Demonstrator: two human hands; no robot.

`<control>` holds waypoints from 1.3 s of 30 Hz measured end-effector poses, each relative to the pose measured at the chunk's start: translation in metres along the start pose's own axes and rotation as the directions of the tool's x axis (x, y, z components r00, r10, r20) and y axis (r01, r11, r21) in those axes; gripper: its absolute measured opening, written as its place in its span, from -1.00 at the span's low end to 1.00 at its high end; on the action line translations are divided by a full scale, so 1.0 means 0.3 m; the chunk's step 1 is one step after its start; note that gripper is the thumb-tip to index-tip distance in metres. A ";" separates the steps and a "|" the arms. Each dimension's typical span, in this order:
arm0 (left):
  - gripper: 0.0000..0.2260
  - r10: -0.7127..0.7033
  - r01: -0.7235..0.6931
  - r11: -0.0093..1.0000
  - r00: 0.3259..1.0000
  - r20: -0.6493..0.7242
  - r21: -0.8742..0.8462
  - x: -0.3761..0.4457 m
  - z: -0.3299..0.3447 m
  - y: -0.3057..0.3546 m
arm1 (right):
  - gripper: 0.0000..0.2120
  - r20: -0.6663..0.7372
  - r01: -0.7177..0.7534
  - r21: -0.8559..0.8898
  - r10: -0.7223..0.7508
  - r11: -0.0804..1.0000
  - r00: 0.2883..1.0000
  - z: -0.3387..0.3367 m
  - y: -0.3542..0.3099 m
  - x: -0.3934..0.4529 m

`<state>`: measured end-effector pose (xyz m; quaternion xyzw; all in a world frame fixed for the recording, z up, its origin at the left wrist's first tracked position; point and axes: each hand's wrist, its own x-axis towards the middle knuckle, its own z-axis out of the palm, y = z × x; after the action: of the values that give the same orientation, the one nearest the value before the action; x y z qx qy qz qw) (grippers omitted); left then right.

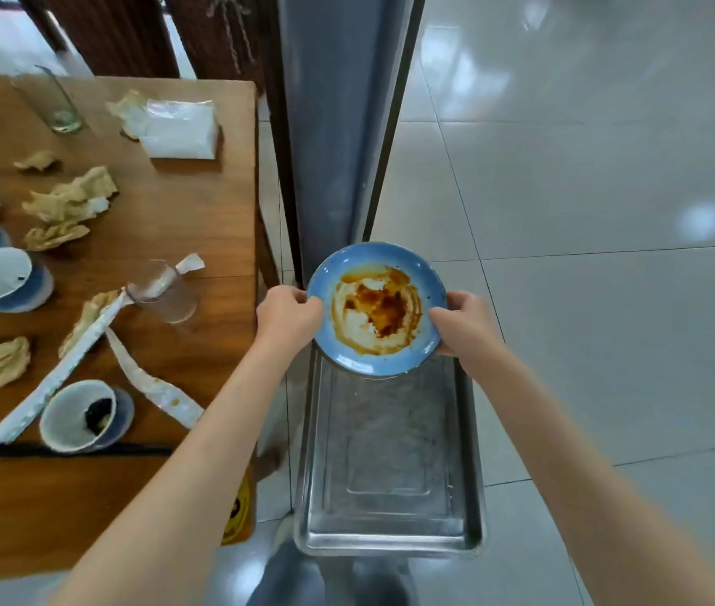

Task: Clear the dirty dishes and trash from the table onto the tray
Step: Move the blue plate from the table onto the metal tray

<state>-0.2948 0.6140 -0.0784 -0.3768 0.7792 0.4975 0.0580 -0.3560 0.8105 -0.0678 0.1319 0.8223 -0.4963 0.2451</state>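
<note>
The wooden table (198, 325) lies off to the left of both sets of fingers, and bowls, crumpled napkins, wrappers and glasses are seen on it, well apart from the hands. The steel tray (386, 535) is stretched out directly beneath and nearer the body than the fingers, its long axis running away from the person; its bed is seen bare apart from what look like scratches and stains.

Above the tray's far end, the blue plate (376, 309), smeared with orange-brown sauce, is held between the two hands and appears tilted slightly. Its left rim is pinched by the curled fingers of the left hand (289, 316), and its right rim is gripped by the right hand (466, 324), thumb over the edge and fingers underneath. Neither hand is nearer; the plate is shared evenly.

The coming move is judged to turn on one relation: the tray bed lies straight below the fingers, so the plate need only be lowered, level, and released.
</note>
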 end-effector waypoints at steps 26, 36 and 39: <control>-0.87 -0.070 0.090 0.964 0.994 -0.085 0.251 0.522 0.549 -0.469 | -0.56 0.047 -0.086 -0.026 0.087 0.996 0.995 0.291 0.622 0.703; -0.86 -0.117 0.145 0.946 0.987 -0.113 0.291 0.546 0.603 -0.463 | -0.58 0.044 -0.122 -0.065 0.125 0.990 0.991 0.300 0.663 0.751; -0.87 -0.124 0.149 0.945 0.987 -0.105 0.290 0.540 0.610 -0.461 | -0.60 0.037 -0.133 -0.071 0.136 0.989 0.990 0.304 0.670 0.756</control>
<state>-0.3726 0.6476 -0.3461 -0.4378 0.8189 0.3528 0.1149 -0.4303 0.8192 -0.3754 0.1683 0.8226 -0.4530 0.2995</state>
